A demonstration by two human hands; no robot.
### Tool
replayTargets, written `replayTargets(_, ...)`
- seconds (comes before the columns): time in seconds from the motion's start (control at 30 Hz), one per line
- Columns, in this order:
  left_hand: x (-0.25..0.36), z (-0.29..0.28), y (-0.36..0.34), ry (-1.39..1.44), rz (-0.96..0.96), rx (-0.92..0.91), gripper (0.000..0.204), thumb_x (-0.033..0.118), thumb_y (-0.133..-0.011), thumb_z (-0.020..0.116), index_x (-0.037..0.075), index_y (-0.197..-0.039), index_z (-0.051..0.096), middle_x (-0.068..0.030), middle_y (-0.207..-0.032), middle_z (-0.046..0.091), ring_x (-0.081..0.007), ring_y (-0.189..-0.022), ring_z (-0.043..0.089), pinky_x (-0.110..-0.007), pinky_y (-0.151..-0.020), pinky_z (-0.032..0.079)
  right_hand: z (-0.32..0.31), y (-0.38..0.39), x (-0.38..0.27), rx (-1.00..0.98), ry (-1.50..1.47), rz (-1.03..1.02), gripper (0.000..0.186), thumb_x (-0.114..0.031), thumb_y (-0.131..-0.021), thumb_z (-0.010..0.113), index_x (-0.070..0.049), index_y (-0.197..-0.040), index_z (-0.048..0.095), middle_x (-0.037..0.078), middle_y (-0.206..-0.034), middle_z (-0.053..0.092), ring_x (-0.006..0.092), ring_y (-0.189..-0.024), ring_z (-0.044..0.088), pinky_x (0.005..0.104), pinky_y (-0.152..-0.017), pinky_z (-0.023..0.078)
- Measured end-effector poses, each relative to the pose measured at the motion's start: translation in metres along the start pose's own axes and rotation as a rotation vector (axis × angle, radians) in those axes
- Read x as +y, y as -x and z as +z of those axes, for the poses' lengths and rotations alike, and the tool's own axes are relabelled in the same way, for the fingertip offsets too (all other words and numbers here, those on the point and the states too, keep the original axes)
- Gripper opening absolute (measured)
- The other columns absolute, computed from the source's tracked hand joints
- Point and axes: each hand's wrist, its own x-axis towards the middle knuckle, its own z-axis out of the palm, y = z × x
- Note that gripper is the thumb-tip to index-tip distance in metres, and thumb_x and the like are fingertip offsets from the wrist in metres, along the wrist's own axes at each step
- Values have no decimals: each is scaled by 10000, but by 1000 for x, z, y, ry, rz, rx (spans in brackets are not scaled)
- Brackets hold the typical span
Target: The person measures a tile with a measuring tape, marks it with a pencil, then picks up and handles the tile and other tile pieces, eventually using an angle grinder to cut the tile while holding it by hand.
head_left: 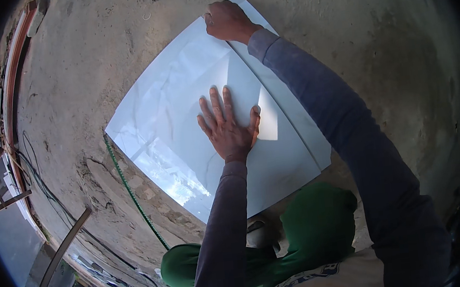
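A large glossy white tile [170, 102] with faint grey veining lies on the rough floor. My left hand [228, 122] rests flat on its middle, fingers spread and palm down. Along its right side runs a narrow white strip [293, 109], with a straight dark line between the two. My right hand [231, 21] is closed at the far end of that line, knuckles up, above the tile and strip. Whatever its fingers hold, if anything, is hidden beneath the hand.
A thin green cord or strip [135, 194] runs from the tile's left corner toward my green-clad knee. Dark cables [52, 191] trail over the concrete floor [88, 52] at the left. A curved bar [60, 254] and reddish-brown lengths [10, 76] lie along the left edge.
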Motion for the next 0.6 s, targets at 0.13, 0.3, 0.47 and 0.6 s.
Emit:
replayTargets(0.13,0,1,2,-4,14,-1,925,623,-911,654,232,-1675,306,-79,-1747,227,-399,-1621,140,-643,-1273,177,-4,-5,-3,-23,22,-16,202,-169,-835,666,19,-883,724,266,-958,739,437,-969,715,525,-898,565)
replayTargets(0.3,1,5,0,-32,30,0,917,611,-922,649,231,-1678,298,-87,-1749,222,-407,-1621,137,-654,-1261,192,-12,-9,-9,-45,156,-159,158,-150,-789,693,-11,-852,735,207,-915,743,401,-928,729,509,-858,580)
replayTargets(0.47,13,15,3,-15,99,94,882,652,-925,638,184,-1633,399,-118,-1719,297,-428,-1596,201,-655,-1248,208,-9,-9,2,4,145,-237,172,-45,-830,637,11,-980,701,245,-1082,705,406,-1089,655,491,-963,510)
replayTargets(0.6,-5,18,3,-86,123,179,870,673,-929,624,173,-1613,425,-131,-1671,381,-436,-1563,260,-645,-1219,254,-18,90,-6,-133,97,-235,148,-51,-823,652,6,-946,710,247,-1056,707,412,-1064,663,495,-948,526)
